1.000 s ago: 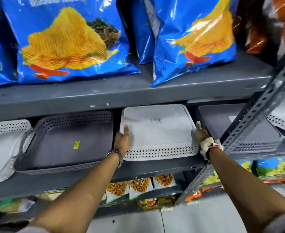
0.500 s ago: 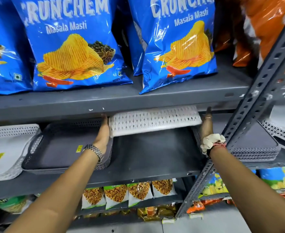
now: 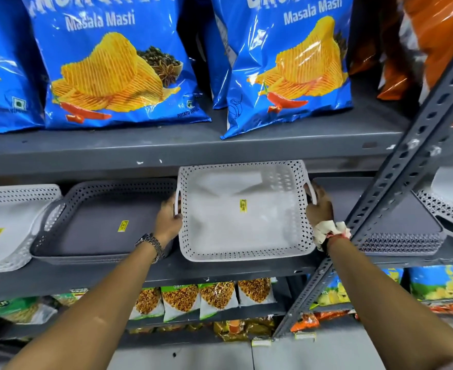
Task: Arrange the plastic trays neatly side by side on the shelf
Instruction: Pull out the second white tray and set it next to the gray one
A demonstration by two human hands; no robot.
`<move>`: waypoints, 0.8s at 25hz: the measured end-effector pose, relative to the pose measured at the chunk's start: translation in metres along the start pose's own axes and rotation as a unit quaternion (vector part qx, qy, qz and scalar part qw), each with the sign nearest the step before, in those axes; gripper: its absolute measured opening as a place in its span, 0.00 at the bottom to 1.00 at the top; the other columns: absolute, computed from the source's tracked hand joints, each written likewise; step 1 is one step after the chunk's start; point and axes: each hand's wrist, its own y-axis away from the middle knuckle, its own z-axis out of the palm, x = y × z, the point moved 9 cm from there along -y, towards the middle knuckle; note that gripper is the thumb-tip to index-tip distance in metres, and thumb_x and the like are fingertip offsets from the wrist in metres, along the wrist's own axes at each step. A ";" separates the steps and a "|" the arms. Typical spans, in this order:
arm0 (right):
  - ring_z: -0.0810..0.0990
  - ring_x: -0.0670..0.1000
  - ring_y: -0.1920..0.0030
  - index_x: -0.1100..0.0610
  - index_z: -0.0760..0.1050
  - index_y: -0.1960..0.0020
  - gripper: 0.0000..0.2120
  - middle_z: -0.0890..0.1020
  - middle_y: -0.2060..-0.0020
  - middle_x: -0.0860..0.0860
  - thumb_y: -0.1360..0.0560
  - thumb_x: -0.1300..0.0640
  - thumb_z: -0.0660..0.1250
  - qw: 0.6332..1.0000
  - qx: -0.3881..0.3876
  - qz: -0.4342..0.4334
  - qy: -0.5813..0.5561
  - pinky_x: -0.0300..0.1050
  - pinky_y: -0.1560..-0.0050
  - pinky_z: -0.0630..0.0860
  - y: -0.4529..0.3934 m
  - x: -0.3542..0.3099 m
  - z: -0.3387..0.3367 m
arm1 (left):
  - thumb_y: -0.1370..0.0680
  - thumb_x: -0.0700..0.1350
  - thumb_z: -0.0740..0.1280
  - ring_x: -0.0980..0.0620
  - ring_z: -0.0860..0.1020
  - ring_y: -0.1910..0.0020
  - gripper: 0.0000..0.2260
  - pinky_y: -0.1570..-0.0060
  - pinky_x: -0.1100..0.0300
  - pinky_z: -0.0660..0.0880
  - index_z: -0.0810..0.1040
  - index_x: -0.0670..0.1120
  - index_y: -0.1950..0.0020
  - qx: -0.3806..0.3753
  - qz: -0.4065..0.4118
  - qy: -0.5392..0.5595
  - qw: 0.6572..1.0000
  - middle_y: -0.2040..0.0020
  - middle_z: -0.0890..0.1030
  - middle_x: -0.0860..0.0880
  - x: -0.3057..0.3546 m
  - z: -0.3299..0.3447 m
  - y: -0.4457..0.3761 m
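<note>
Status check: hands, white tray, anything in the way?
Left hand, right hand gripping white tray handles. Open side up. Grey tray close alongside.

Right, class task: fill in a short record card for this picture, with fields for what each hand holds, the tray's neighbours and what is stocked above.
left hand: grips left handle of white tray
right hand: grips its right handle
left neighbour: grey tray
right neighbour: upturned grey tray
tray sticker: yellow label
shelf above: blue crisp bags
</note>
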 end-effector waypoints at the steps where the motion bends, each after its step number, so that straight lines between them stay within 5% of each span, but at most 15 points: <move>1: 0.69 0.56 0.31 0.57 0.62 0.29 0.33 0.71 0.31 0.55 0.30 0.78 0.48 1.000 0.003 0.015 0.021 0.31 0.60 0.75 -0.005 0.010 0.003 | 0.30 0.31 0.60 0.42 0.73 0.35 0.32 0.36 0.45 0.71 0.63 0.53 0.28 -0.012 0.010 -0.039 0.999 0.33 0.74 0.44 0.006 0.003 0.000; 4: 0.71 0.60 0.34 0.55 0.65 0.31 0.29 0.73 0.34 0.57 0.29 0.72 0.55 0.992 0.007 0.049 0.112 0.46 0.39 0.72 -0.015 0.028 0.013 | 0.27 0.31 0.61 0.42 0.72 0.34 0.29 0.39 0.59 0.68 0.61 0.44 0.27 -0.036 -0.006 -0.070 0.997 0.33 0.73 0.43 0.029 0.011 0.009; 6: 0.71 0.62 0.35 0.61 0.67 0.32 0.25 0.74 0.35 0.62 0.29 0.72 0.57 0.983 0.046 0.072 0.162 0.51 0.35 0.69 -0.020 0.029 0.012 | 0.26 0.30 0.61 0.44 0.70 0.33 0.27 0.43 0.66 0.64 0.60 0.40 0.28 -0.066 -0.021 -0.057 0.996 0.33 0.72 0.42 0.026 0.021 0.005; 11: 0.70 0.61 0.33 0.57 0.65 0.30 0.29 0.73 0.33 0.60 0.29 0.72 0.55 0.976 0.021 0.079 0.202 0.48 0.34 0.68 -0.031 0.030 0.018 | 0.24 0.34 0.60 0.43 0.73 0.35 0.18 0.38 0.58 0.68 0.69 0.40 0.33 -0.108 -0.032 -0.037 0.993 0.35 0.75 0.41 0.023 0.029 -0.012; 16: 0.72 0.61 0.34 0.62 0.66 0.32 0.28 0.74 0.34 0.61 0.32 0.67 0.55 0.982 0.059 0.002 0.178 0.50 0.34 0.68 -0.013 0.005 0.024 | 0.23 0.36 0.61 0.51 0.70 0.34 0.20 0.31 0.57 0.64 0.67 0.39 0.31 0.001 -0.067 0.140 0.988 0.34 0.71 0.49 0.026 -0.009 -0.022; 20: 0.74 0.62 0.38 0.63 0.70 0.35 0.24 0.76 0.38 0.63 0.32 0.66 0.59 0.977 0.048 -0.078 0.194 0.51 0.38 0.71 0.013 -0.025 0.066 | 0.23 0.34 0.59 0.55 0.72 0.44 0.20 0.51 0.71 0.69 0.67 0.40 0.30 0.087 -0.080 0.167 0.979 0.42 0.74 0.49 -0.020 -0.077 -0.008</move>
